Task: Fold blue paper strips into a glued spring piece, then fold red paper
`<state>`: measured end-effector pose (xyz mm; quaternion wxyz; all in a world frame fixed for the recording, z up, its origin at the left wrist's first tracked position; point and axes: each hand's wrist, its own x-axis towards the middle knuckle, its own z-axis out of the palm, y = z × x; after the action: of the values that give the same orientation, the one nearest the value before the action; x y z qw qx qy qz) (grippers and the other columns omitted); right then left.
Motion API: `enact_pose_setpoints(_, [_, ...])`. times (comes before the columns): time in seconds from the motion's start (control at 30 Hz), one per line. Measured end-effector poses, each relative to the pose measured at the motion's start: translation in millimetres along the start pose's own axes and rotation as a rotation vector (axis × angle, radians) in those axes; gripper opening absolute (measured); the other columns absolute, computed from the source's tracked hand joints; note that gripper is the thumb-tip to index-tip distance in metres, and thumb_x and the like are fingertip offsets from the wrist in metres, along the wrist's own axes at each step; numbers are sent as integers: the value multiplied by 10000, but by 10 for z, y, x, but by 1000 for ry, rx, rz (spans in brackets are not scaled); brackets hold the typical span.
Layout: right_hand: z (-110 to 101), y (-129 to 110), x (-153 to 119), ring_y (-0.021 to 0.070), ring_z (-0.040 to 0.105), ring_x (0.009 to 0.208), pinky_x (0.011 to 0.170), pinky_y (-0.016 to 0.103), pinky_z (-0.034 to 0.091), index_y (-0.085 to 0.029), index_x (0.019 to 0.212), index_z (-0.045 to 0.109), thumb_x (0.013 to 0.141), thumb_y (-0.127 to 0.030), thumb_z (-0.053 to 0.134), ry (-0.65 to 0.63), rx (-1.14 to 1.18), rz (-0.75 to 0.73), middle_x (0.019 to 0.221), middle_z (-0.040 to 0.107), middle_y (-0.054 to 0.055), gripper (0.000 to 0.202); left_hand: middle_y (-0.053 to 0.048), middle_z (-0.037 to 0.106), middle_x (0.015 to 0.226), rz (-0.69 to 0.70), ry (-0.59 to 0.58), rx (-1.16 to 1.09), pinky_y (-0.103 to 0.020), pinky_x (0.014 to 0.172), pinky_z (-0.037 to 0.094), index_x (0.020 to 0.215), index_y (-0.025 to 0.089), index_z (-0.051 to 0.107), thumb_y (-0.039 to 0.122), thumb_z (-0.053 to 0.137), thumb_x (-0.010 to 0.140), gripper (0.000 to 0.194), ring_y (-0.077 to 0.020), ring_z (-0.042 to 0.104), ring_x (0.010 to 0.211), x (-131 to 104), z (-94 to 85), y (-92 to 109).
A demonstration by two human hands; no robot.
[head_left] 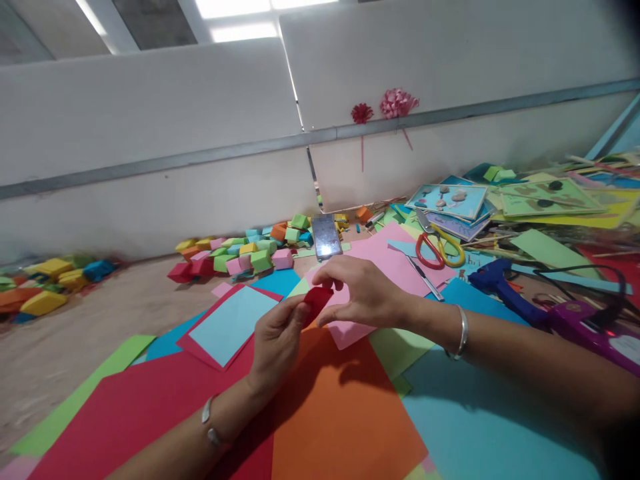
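Note:
My left hand (281, 337) pinches a small folded piece of red paper (317, 301) between thumb and fingers, above the spread sheets. Curved around the paper's right side, my right hand (363, 290) has its thumb and fingers apart; whether a fingertip touches the paper I cannot tell. Beneath the hands lie an orange sheet (345, 420), a large red sheet (150, 413) and a pink sheet (350, 333). A light blue rectangle of paper (233, 323) rests on a red one to the left.
Scissors (433, 250) and a craft knife (425, 279) lie right of my hands. Farther right are a blue glue gun (510, 290) and a purple device (590, 333). A phone (326, 237) stands behind, beside several folded paper blocks (260, 260). Paper flowers (397, 103) hang on the wall.

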<state>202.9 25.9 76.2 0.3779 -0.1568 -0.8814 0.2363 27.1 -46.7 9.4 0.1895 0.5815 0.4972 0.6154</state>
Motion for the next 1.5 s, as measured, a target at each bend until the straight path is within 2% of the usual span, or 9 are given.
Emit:
enact_pose_setpoints(0.1, [23,47,-2,111,508,700,660,224,398,-168,795,586,655,-202,911,33,-7,5,777,580,-27,355,-41,759,798,-11,25,-7,-246,594,537,902,199,791,540,661,876,366,-149,636,674,34,-2,-10])
enact_pose_setpoints(0.23, [78,66,-25,100,500,667,623,214,364,-164,741,590,676,-192,896,43,-26,47,726,559,-40,314,-59,691,905,15,30,-20,-256,660,537,858,224,806,510,702,853,305,-178,616,836,63,-11,18])
enact_pose_setpoints(0.5, [135,49,-70,99,552,653,638,221,399,-139,777,709,750,-195,839,126,-28,118,723,668,-1,145,-13,580,770,0,-28,-90,-217,528,471,849,268,820,429,743,841,179,-117,536,646,48,-5,48])
enact_pose_setpoints(0.77, [171,39,-98,91,594,636,635,215,445,-188,804,783,785,-140,783,235,124,182,742,740,-3,52,-12,586,763,-34,8,-106,-214,524,490,803,255,820,440,787,789,189,-120,549,655,60,5,40])
enact_pose_setpoints(1.13, [145,58,-68,77,552,609,597,202,407,-162,707,736,774,-114,783,215,212,219,684,683,-23,95,-13,627,794,50,-55,-24,-220,613,489,834,266,813,396,725,862,160,-127,580,716,48,-11,15])
enact_pose_setpoints(1.23, [118,62,-55,81,541,617,606,205,399,-152,709,713,779,-130,789,137,154,204,677,659,-25,105,-6,631,795,129,-76,38,-218,622,481,868,269,803,349,685,898,145,-120,584,709,44,-15,25])
enact_pose_setpoints(1.33, [99,47,-48,99,542,668,649,222,395,-140,757,704,787,-136,782,47,32,101,701,647,-12,84,0,625,764,168,-126,99,-224,618,470,849,255,790,316,668,907,149,-116,575,680,44,-14,40])
enact_pose_setpoints(1.43, [103,37,-53,93,514,649,643,222,376,-138,708,668,827,-106,712,47,9,63,667,613,-20,131,-15,660,772,141,-196,119,-255,652,485,858,235,782,349,660,899,172,-140,597,703,49,-9,52])
enact_pose_setpoints(1.5, [103,62,-50,84,505,630,633,216,370,-141,667,642,829,-97,684,102,48,116,648,597,-30,174,-22,680,764,45,-229,121,-270,643,486,877,215,771,403,665,877,216,-156,598,692,56,-8,58])
